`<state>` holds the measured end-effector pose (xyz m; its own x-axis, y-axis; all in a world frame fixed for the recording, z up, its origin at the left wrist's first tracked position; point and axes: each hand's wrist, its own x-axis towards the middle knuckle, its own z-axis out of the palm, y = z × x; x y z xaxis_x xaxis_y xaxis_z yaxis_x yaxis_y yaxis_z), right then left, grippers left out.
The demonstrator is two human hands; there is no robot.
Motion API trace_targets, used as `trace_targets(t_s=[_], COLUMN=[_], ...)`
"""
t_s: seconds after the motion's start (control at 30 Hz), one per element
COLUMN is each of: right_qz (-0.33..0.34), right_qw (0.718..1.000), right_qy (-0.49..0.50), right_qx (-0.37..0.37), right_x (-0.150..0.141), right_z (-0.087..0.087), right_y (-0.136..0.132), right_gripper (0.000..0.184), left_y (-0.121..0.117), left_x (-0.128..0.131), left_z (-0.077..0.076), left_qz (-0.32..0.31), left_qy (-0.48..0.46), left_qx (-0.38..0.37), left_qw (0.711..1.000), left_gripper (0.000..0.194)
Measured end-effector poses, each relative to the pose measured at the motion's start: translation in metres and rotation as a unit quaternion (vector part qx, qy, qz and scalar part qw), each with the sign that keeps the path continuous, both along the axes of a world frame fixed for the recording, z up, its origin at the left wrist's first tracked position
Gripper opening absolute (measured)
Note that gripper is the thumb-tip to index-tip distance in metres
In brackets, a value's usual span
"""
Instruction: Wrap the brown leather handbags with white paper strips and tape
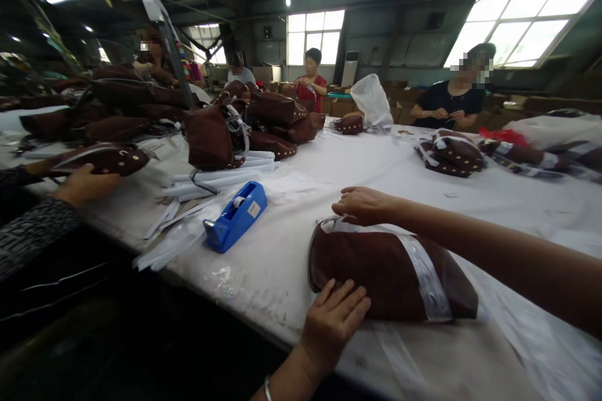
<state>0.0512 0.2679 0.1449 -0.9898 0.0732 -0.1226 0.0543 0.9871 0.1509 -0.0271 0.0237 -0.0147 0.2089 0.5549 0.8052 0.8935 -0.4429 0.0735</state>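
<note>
A brown bag [376, 266] lies flat on the white table [357, 169] in front of me, with a clear plastic strip [426, 272] across it. My left hand [332, 319] rests flat on the bag's near edge, fingers stretched out. My right hand [360, 205] reaches across to the bag's far top edge, fingers curled together at the end of the strip. What they pinch is too small to make out. A blue tape dispenser [235, 216] stands to the left of the bag.
Piles of brown bags [277, 116] cover the table's far left and another lies at the right [451, 153]. A co-worker's hand [84, 185] holds a bag [106, 160] at the left. Several people sit along the far side. White strips [211, 185] lie near the dispenser.
</note>
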Motion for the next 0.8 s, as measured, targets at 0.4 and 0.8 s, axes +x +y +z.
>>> trace_targets(t_s=[0.4, 0.8], right_qz=[-0.373, -0.453], right_qw=[0.846, 0.824], right_qy=[0.286, 0.132], right_qx=[-0.253, -0.313], right_x=[0.069, -0.021], right_z=[-0.044, -0.072], right_y=[-0.017, 0.022], right_gripper=[0.055, 0.044], left_y=[-0.001, 0.002], left_x=[0.002, 0.003], left_z=[-0.003, 0.001], left_qz=[-0.013, -0.009], left_qy=[-0.018, -0.009], left_qx=[-0.016, 0.014], left_qw=[1.0, 1.0], left_gripper=[0.029, 0.032])
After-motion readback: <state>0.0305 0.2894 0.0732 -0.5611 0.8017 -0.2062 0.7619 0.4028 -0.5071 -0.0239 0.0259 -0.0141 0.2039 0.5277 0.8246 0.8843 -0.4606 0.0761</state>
